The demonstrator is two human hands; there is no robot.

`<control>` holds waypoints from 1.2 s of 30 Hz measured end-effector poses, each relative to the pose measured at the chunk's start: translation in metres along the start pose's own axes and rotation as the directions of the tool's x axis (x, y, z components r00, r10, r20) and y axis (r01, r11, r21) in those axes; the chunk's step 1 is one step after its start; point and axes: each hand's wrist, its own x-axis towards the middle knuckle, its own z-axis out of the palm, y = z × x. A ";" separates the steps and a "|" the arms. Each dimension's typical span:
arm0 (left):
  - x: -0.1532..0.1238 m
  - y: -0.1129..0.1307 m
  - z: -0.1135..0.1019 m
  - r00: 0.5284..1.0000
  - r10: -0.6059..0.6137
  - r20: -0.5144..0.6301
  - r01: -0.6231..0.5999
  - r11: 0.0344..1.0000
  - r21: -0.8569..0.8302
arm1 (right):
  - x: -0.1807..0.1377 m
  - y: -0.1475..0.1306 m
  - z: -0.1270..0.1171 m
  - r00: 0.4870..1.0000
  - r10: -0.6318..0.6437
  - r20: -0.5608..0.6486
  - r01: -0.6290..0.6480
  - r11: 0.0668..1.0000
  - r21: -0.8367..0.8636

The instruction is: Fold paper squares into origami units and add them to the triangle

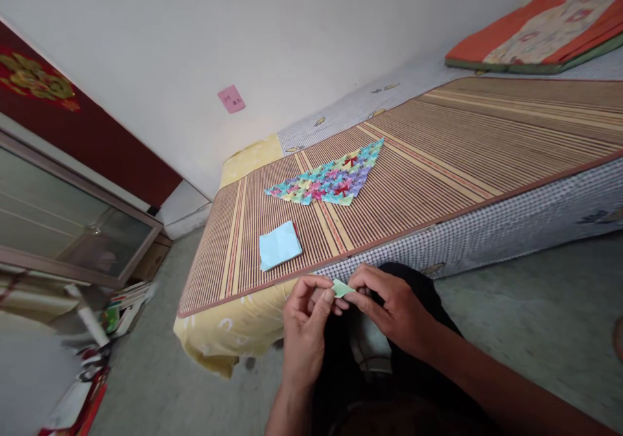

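Observation:
My left hand (pixel 304 316) and my right hand (pixel 389 306) meet just below the bed's near edge. Both pinch one small pale green folded paper piece (pixel 343 288) between thumb and fingers. On the striped bamboo mat (pixel 438 163) ahead lies a small stack of light blue square papers (pixel 279 245). Farther back on the mat lies a flat triangular panel of many joined colourful folded paper pieces (pixel 333 175).
The mat covers a bed with a checked sheet (pixel 511 228) and a yellow cover (pixel 233 332) at its near corner. An orange cushion (pixel 540 34) lies at the far right. A glass-fronted cabinet (pixel 68 222) and papers on the floor (pixel 111 313) are at left. A pink note (pixel 231 98) is stuck on the wall.

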 end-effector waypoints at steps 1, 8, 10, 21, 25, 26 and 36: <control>0.000 0.002 0.000 1.000 -0.013 0.019 0.013 1.000 0.003 | 0.000 -0.001 -0.002 1.000 -0.004 0.008 0.004 1.000 -0.002; -0.002 0.008 0.003 0.999 0.005 0.039 -0.006 1.000 0.031 | 0.003 -0.010 -0.017 0.996 -0.075 -0.054 0.074 0.997 -0.026; -0.003 0.008 0.004 0.999 0.024 0.039 -0.027 0.997 0.065 | 0.004 -0.013 -0.017 0.991 -0.122 -0.051 0.120 0.992 -0.043; -0.010 0.001 0.007 0.996 0.076 -0.055 -0.072 0.994 0.078 | 0.006 -0.020 -0.011 0.984 -0.155 -0.091 0.150 0.987 -0.062; -0.011 -0.005 0.007 0.995 0.061 -0.078 -0.060 0.998 0.015 | 0.004 -0.021 -0.012 0.983 -0.066 -0.169 0.067 0.998 -0.001; -0.011 -0.007 0.007 0.995 0.057 -0.081 -0.057 0.998 0.000 | 0.003 -0.021 -0.012 0.983 -0.035 -0.182 0.041 0.999 0.027; -0.013 -0.007 0.012 0.984 0.144 -0.103 -0.119 0.968 0.221 | 0.004 -0.018 -0.010 0.978 -0.152 -0.146 0.147 0.988 -0.045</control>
